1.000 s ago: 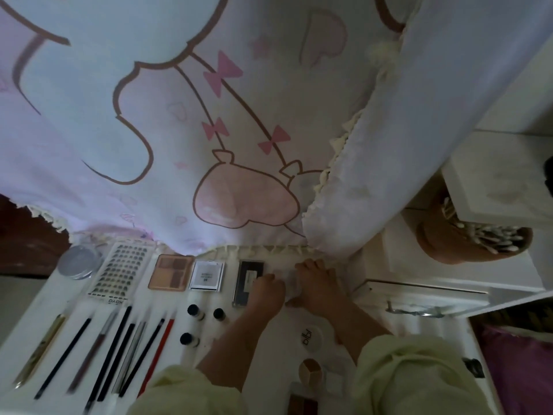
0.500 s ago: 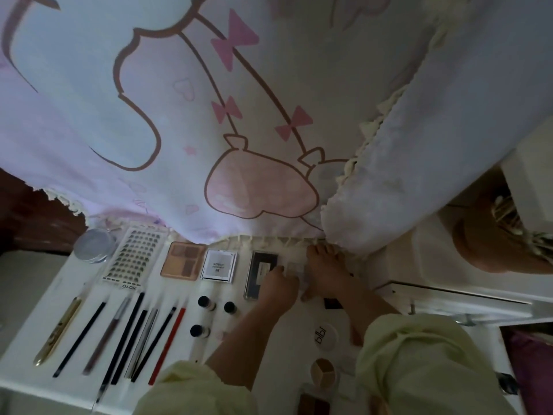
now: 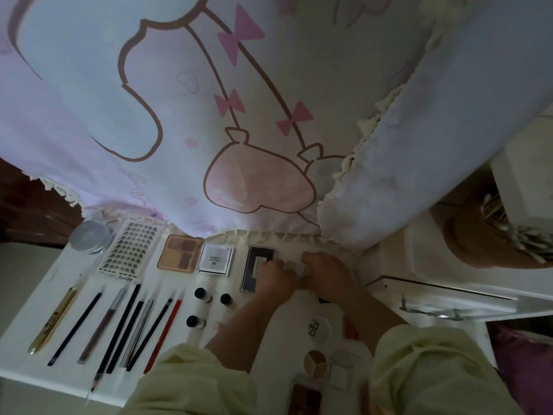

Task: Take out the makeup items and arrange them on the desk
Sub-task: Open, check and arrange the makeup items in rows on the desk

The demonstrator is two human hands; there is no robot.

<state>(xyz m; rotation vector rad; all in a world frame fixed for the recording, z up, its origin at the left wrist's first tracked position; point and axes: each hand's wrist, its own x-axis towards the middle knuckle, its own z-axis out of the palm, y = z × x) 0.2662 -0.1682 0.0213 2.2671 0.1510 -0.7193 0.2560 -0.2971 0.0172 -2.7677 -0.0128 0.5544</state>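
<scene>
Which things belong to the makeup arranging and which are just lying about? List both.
Job: lash tray, eyeshadow palette, white compact, dark palette, pencils, small bottles, small pale item held by left hand and right hand.
Lying about: cartoon curtain, cotton swabs, drawer handle.

A big pale curtain (image 3: 98, 94), printed with a brown-outlined cartoon figure and pink bows (image 3: 241, 32), hangs from nine round to one o'clock, with a cream fringe (image 3: 263, 235) along its lower edge. A plainer panel (image 3: 443, 139) hangs at two o'clock. At three sits a brown pot (image 3: 469, 241) holding what look like cotton swabs (image 3: 526, 238). Around four is a white drawer front (image 3: 449, 295) with a metal handle (image 3: 431, 312). Dark wood (image 3: 27, 202) shows at nine, and purple cloth (image 3: 526, 360) at five.
</scene>
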